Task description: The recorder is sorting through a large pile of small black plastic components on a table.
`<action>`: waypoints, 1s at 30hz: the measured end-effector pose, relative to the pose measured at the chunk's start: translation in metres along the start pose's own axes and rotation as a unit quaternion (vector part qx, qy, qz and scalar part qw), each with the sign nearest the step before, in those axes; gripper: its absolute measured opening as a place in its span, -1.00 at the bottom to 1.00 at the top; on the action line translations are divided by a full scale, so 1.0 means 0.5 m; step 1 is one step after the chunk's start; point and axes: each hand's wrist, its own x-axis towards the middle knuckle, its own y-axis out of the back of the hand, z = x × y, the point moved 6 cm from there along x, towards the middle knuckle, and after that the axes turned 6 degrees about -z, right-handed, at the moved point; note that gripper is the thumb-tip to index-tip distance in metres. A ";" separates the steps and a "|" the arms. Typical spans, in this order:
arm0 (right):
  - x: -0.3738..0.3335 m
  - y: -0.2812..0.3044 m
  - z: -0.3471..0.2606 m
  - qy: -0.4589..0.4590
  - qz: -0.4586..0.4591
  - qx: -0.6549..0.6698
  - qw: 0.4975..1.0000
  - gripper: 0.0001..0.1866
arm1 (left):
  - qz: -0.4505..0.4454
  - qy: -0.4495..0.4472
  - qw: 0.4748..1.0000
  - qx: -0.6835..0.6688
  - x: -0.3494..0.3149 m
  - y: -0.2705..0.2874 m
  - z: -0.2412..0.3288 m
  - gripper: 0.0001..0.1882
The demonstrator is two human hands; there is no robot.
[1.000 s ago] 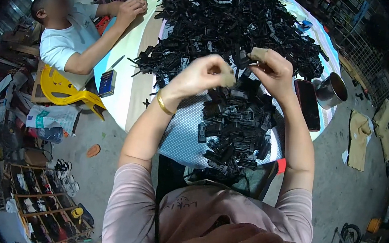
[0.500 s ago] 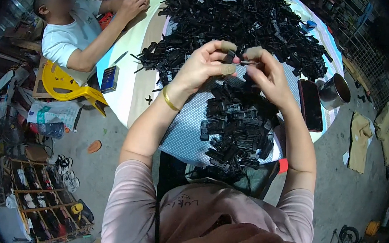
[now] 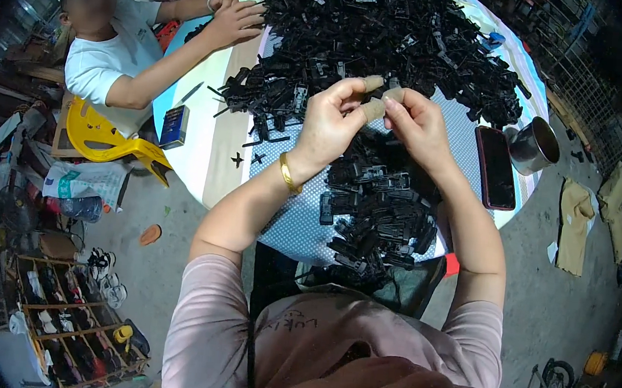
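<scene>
While pinched together, fingers of both hands over black plastic parts, any held piece hidden.

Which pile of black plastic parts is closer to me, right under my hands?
The smaller pile on the dotted cloth at the near table edge, below both hands. The big heap spreads across the table's far side.

Both our forearms come up from the lower edge, elbows bent. Our left hand and right hand meet at the fingertips, thumbs and forefingers pinched together, taped finger cots on the tips, palms facing.
</scene>
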 end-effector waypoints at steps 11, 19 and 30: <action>0.001 -0.001 -0.016 -0.002 -0.034 -0.041 0.999 -0.79 | 0.039 -0.139 0.960 0.238 -0.012 -0.006 0.049 -0.68; -0.001 -0.005 -0.024 0.037 -0.008 -0.054 0.998 -0.79 | 0.028 -0.019 0.998 0.058 -0.003 0.007 0.020 -0.66; -0.001 -0.008 -0.006 -0.072 -0.048 0.052 0.995 -0.82 | 0.062 -0.125 0.970 0.201 -0.010 -0.004 0.045 -0.74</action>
